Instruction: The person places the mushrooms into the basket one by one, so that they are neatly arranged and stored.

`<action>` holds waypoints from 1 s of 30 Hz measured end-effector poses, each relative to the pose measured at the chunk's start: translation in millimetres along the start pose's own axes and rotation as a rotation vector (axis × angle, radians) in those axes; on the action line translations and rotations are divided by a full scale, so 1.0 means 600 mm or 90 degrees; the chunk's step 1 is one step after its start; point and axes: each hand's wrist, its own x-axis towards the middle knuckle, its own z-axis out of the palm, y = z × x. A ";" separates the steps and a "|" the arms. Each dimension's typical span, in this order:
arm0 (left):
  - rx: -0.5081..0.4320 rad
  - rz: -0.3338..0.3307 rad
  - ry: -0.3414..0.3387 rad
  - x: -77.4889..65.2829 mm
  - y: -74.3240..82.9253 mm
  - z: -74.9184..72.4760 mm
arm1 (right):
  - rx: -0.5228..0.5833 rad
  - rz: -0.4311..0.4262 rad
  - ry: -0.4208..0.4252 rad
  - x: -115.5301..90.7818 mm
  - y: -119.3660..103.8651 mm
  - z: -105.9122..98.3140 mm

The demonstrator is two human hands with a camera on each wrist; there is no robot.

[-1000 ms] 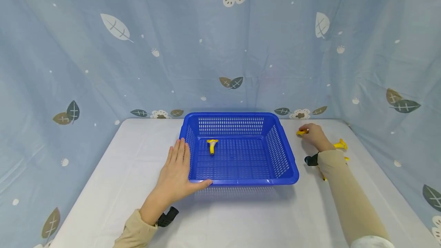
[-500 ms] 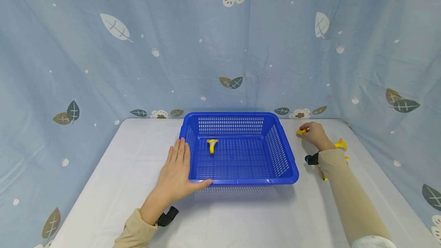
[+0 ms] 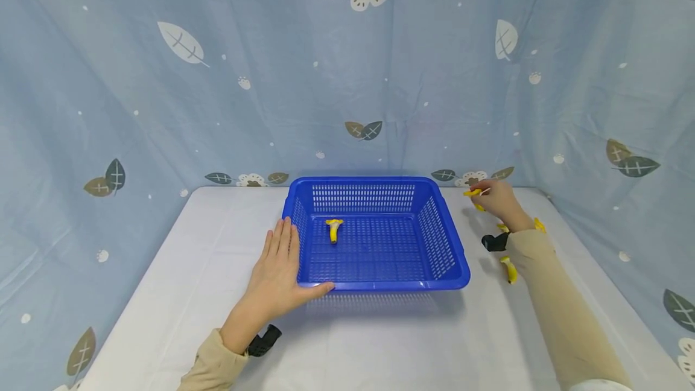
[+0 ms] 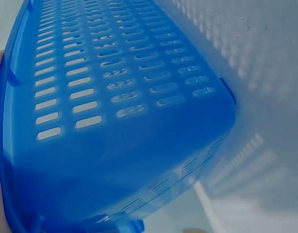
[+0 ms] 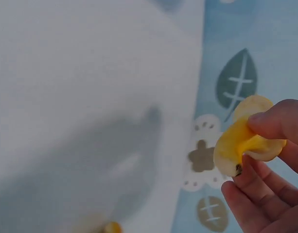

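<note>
My left hand point(image 3: 274, 273) lies flat with straight fingers on the left rim of a blue plastic basket point(image 3: 374, 286), thumb along its near rim. Up close, the left wrist view shows the slotted basket wall point(image 4: 124, 150). Inside the basket sits one yellow banana peel point(image 3: 333, 230) with pale flaps. To the right of the basket my right hand point(image 3: 501, 201) pinches another banana peel point(image 3: 472, 192) above the table. In the right wrist view, thumb and fingers hold this peel point(image 5: 241, 141), its pale flaps spread and a dark tip pointing down.
On the white table point(image 3: 380, 349), more yellow peels lie around the right arm: a curved peel point(image 3: 509, 270) nearer me, another peel point(image 3: 540, 225) to the right, and a yellow piece point(image 3: 480, 207) below the hand. A patterned blue curtain point(image 3: 244, 107) hangs behind.
My right hand has lifted a banana peel off the table, rising slightly. The sleeve has shifted, showing more of the peel nearer me. The left hand and basket stay still.
</note>
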 end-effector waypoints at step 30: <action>-0.003 0.003 0.015 0.001 0.002 -0.001 | 0.077 -0.159 0.145 -0.024 -0.144 -0.060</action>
